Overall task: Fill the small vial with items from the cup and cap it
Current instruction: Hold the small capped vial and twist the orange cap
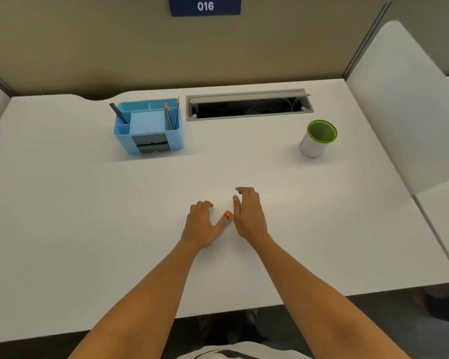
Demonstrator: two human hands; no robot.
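A tiny vial with an orange cap rests on the white desk between my two hands. It sits at the tip of my left thumb and against the edge of my right palm; its clear body is mostly hidden. My left hand lies on the desk with fingers curled and thumb stretched toward the vial. My right hand stands on its edge beside it, fingers straight and apart. The white cup with a green rim and lining stands far right; I see no items inside it from here.
A blue desk organiser with pencils and a notepad stands at the back left. Behind centre is an open grey cable tray. A beige partition closes the back, and a white side panel rises at the right.
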